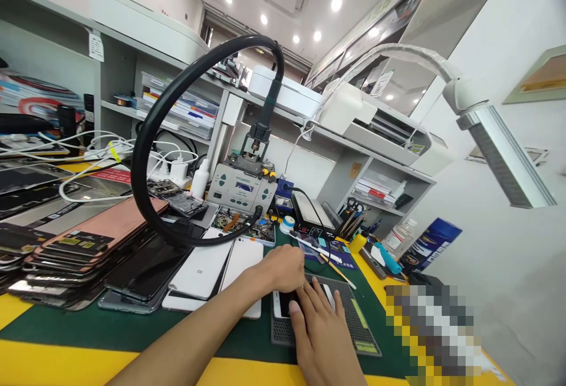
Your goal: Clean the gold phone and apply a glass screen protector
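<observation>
A white-framed phone (277, 304) with a dark screen lies on a grey perforated mat (283, 333) in front of me. My right hand (325, 330) rests palm down over it, fingers stretched out and covering much of the screen. At the phone's far edge, my left hand (285, 268) is curled into a fist, close to my right fingertips. Whatever that fist grips, if anything, is hidden from view. Just left of the mat lie a white phone back (247, 262) and a white Mi phone (198, 265).
Stacked phone screens (88, 244) fill the left side. Behind stands a hot-air station (242, 185), its thick black hose (141, 138) arching high at left. A toothbrush (316, 247) and a cotton swab (344, 276) lie beyond the mat. A lamp (508, 156) hangs at right.
</observation>
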`<state>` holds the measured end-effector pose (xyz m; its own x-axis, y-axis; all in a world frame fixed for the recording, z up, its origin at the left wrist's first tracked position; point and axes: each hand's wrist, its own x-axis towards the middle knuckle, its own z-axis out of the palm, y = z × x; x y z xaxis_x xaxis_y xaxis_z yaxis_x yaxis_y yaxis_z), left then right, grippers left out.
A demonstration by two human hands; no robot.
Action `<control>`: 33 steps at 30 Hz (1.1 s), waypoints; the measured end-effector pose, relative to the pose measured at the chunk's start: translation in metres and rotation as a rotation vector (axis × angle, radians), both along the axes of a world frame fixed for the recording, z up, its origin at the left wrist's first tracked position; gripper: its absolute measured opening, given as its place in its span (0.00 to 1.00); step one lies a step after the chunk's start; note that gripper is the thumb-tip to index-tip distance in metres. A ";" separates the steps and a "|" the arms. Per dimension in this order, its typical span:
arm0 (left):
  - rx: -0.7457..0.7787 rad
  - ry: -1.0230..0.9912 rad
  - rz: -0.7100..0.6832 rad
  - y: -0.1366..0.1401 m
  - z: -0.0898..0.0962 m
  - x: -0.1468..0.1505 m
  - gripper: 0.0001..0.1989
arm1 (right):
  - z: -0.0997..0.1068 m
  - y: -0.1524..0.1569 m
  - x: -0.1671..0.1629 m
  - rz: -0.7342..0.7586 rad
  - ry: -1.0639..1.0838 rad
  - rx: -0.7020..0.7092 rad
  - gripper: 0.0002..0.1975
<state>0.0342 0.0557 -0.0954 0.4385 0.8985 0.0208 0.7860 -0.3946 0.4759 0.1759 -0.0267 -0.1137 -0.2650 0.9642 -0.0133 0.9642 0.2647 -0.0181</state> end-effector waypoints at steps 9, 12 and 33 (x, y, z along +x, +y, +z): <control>0.041 -0.041 -0.017 0.008 -0.011 -0.002 0.12 | -0.005 -0.017 0.007 -0.033 0.023 -0.030 0.31; 0.044 -0.054 -0.018 0.010 -0.014 -0.002 0.12 | -0.015 -0.026 0.013 -0.040 -0.021 0.028 0.27; 0.031 -0.107 0.008 0.012 -0.012 -0.006 0.13 | 0.002 -0.004 -0.004 0.020 0.030 0.015 0.32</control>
